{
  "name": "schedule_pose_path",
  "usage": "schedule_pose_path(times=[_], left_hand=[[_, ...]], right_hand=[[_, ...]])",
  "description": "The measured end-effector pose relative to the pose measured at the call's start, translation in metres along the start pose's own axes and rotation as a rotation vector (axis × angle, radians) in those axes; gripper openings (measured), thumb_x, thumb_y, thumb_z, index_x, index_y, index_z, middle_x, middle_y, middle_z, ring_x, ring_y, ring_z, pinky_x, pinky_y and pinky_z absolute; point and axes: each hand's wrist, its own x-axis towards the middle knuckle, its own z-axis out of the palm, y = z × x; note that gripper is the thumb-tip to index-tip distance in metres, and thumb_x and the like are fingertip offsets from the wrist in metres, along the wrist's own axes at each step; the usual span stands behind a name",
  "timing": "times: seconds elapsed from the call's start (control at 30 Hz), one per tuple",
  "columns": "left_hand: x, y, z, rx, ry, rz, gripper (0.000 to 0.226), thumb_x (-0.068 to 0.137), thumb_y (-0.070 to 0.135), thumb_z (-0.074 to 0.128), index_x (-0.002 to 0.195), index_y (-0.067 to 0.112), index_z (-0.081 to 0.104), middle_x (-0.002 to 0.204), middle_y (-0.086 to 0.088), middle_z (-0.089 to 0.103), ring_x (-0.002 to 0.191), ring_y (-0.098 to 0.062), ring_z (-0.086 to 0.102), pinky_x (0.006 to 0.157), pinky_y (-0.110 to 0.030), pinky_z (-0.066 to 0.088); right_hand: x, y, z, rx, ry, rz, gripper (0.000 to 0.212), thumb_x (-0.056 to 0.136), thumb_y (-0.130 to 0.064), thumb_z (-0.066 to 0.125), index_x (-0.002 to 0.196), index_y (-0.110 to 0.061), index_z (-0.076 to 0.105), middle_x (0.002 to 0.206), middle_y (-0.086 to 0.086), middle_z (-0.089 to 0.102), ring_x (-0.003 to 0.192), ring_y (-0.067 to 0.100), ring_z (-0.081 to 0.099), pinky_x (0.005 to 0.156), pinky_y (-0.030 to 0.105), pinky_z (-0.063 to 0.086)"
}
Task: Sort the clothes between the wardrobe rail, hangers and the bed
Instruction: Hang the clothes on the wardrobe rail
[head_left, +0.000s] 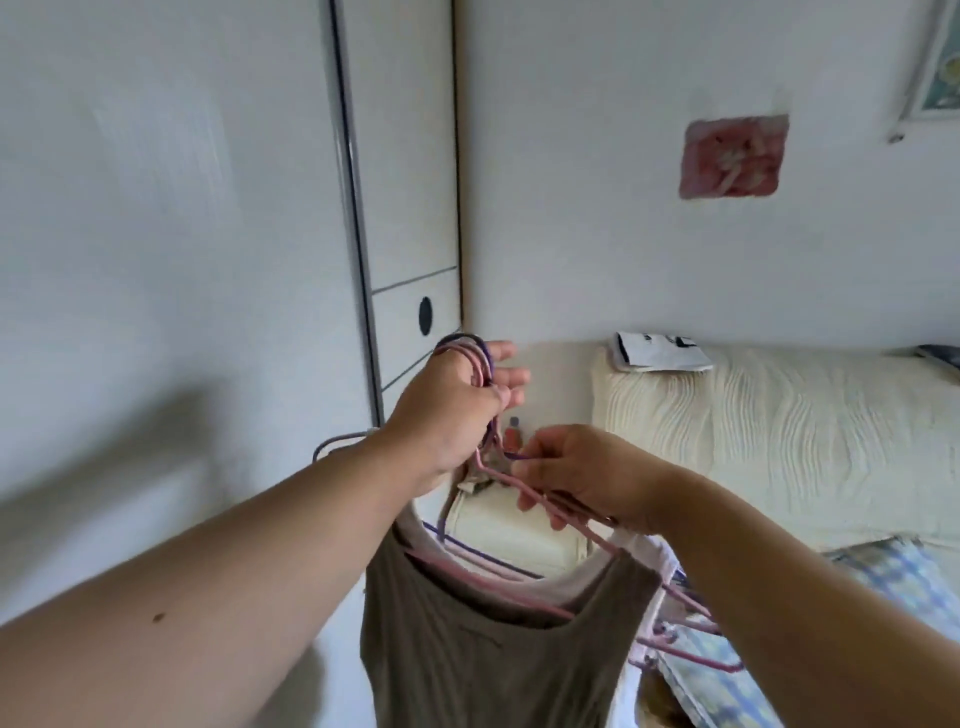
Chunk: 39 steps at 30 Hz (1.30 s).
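Observation:
My left hand (452, 410) is raised in the middle of the view and grips the hooks of several pink and purple hangers (475, 358). From them hang a brown sleeveless top (467, 644) in front, with a pale pink garment (597, 571) and cream trousers (509, 530) behind it. My right hand (576, 473) pinches the shoulder bar of a pink hanger just below the hooks. The bed (779, 441) with a cream textured cover lies to the right. The white wardrobe (208, 208) fills the left; its rail is out of sight.
A white folded item (660, 351) lies at the bed's head by the wall. A blue checked cloth (893, 582) covers the bed's near right part. A pink picture (732, 156) hangs on the wall. A small bottle (513, 431) stands behind my hands.

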Motion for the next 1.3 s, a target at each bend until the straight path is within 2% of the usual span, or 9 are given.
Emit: schedule_pose_path(times=[0.1,0.3,0.6,0.77,0.97,1.07,1.13,1.23,1.3], left_hand=[[-0.050,0.017,-0.019,0.058,0.139,-0.038,0.040,0.093,-0.002,0.049,0.124,0.021,0.053,0.111,0.005,0.067,0.094,0.003,0.064,0.065,-0.003,0.047],[-0.140,0.045,-0.070,0.233,0.434,-0.090,0.041,0.088,0.010,0.061,0.122,0.032,0.052,0.093,0.022,0.066,0.088,0.007,0.063,0.050,-0.009,0.041],[-0.249,0.094,-0.148,0.191,0.764,-0.092,0.048,0.089,-0.008,0.030,0.118,0.027,0.043,0.095,0.008,0.065,0.086,-0.007,0.067,0.066,-0.023,0.046],[-0.312,0.129,-0.188,0.230,0.880,-0.056,0.047,0.091,-0.012,0.029,0.122,0.020,0.043,0.096,0.005,0.062,0.074,0.002,0.064,0.063,-0.011,0.049],[-0.366,0.188,-0.237,0.238,1.001,-0.065,0.037,0.088,-0.018,0.037,0.102,0.012,0.053,0.099,-0.007,0.066,0.071,-0.012,0.068,0.058,-0.022,0.046],[-0.390,0.221,-0.254,0.348,1.042,-0.073,0.036,0.088,-0.014,0.047,0.097,0.020,0.055,0.099,-0.001,0.068,0.092,-0.024,0.070,0.075,-0.035,0.054],[-0.404,0.240,-0.267,0.382,1.048,-0.069,0.038,0.091,-0.014,0.040,0.102,0.019,0.055,0.103,-0.003,0.070,0.095,-0.023,0.069,0.087,-0.043,0.052],[-0.418,0.264,-0.292,0.339,1.027,-0.028,0.040,0.093,-0.015,0.033,0.102,0.016,0.055,0.095,-0.002,0.072,0.081,-0.019,0.071,0.073,-0.035,0.054],[-0.424,0.280,-0.310,0.320,1.013,-0.008,0.039,0.092,-0.015,0.032,0.101,0.015,0.054,0.089,-0.001,0.073,0.074,-0.015,0.071,0.060,-0.025,0.054]], right_hand=[[-0.014,-0.017,0.028,-0.017,-0.113,-0.070,0.016,0.094,-0.026,0.055,0.088,-0.013,0.061,0.075,0.002,0.071,0.053,0.010,0.057,0.055,0.025,0.046],[-0.030,-0.074,0.090,-0.067,-0.367,-0.249,0.016,0.095,-0.026,0.054,0.085,-0.015,0.059,0.074,0.001,0.070,0.050,0.009,0.053,0.051,0.021,0.041],[-0.041,-0.180,0.186,-0.117,-0.765,-0.449,0.028,0.092,-0.043,0.054,0.085,-0.016,0.056,0.069,0.004,0.066,0.049,0.014,0.051,0.048,0.021,0.039],[-0.057,-0.242,0.243,-0.081,-1.007,-0.537,0.025,0.079,-0.045,0.063,0.085,-0.020,0.066,0.062,0.007,0.064,0.046,0.014,0.053,0.047,0.021,0.041],[-0.082,-0.310,0.285,0.036,-1.140,-0.610,0.019,0.080,-0.034,0.064,0.069,-0.021,0.071,0.060,0.004,0.058,0.049,0.013,0.053,0.048,0.022,0.045],[-0.091,-0.338,0.295,0.126,-1.182,-0.636,0.012,0.081,-0.018,0.063,0.075,-0.012,0.071,0.061,-0.004,0.065,0.049,0.002,0.060,0.048,0.012,0.045],[-0.100,-0.357,0.302,0.181,-1.222,-0.615,0.014,0.083,-0.011,0.059,0.086,0.000,0.068,0.057,0.003,0.063,0.040,0.007,0.057,0.041,0.015,0.044],[-0.114,-0.384,0.314,0.161,-1.185,-0.718,0.031,0.087,-0.017,0.057,0.104,0.008,0.061,0.056,0.007,0.058,0.035,0.010,0.046,0.036,0.018,0.037],[-0.121,-0.403,0.323,0.168,-1.110,-0.813,0.024,0.093,-0.019,0.053,0.099,0.002,0.062,0.058,0.005,0.056,0.035,0.009,0.042,0.036,0.017,0.033]])
